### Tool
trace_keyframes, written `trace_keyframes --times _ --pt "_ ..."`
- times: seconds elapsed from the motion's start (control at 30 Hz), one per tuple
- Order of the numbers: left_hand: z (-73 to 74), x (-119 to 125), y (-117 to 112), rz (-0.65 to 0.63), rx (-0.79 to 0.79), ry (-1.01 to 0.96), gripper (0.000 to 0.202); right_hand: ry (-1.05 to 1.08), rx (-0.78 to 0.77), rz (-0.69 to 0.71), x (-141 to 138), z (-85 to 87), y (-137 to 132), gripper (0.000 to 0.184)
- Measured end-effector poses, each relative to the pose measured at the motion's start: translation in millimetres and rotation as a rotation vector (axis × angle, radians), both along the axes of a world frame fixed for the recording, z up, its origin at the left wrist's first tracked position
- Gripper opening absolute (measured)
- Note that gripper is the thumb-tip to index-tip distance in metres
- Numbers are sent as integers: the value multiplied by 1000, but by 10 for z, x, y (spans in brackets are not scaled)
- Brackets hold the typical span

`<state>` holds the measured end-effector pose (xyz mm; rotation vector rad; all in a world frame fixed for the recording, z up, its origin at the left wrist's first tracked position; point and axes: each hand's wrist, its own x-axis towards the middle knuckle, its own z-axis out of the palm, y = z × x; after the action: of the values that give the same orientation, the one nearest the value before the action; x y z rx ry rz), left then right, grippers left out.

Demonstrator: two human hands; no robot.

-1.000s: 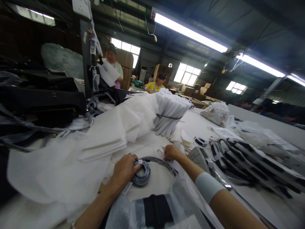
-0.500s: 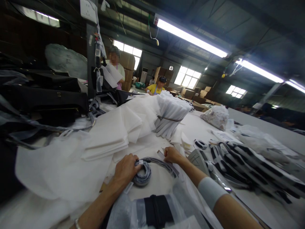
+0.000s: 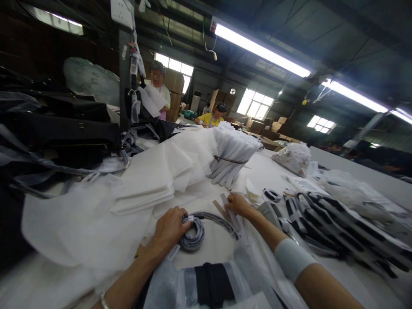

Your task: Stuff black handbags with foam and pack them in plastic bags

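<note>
My left hand [image 3: 169, 228] is closed around a rolled grey strap [image 3: 193, 234] that lies on the white table. The strap's loose end [image 3: 222, 221] curves to the right. My right hand [image 3: 237, 203] reaches further out and pinches thin flat strips [image 3: 225, 205] on the table. A grey band wraps my right forearm [image 3: 291, 259]. Close to me lies a clear plastic bag with a black and grey item [image 3: 210, 285] inside.
Folded white non-woven sheets [image 3: 151, 180] and a tied white bundle [image 3: 231, 154] pile up ahead. Bagged black-and-white striped items [image 3: 337, 227] cover the right. Black bags [image 3: 58, 128] stack at left. Two other people [image 3: 157, 92] work at the far end.
My right hand has moved a little further away and to the right, onto the flat strips. My left hand has stayed on the rolled strap. The view has shifted slightly.
</note>
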<state>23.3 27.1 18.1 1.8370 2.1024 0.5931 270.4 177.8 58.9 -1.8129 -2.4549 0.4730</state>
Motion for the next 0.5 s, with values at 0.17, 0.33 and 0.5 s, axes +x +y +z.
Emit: trace_keyframes --times 0.17,0.33,0.5 --pt "-13 -10 -8 -10 -5 1 27 101 100 -18 93 178 -22 15" --pt "2 8 -11 -6 -3 13 23 306 78 13 -79 309 -318 20" --pt "31 16 -20 9 4 30 20 902 -139 205 -462 235 -897 33"
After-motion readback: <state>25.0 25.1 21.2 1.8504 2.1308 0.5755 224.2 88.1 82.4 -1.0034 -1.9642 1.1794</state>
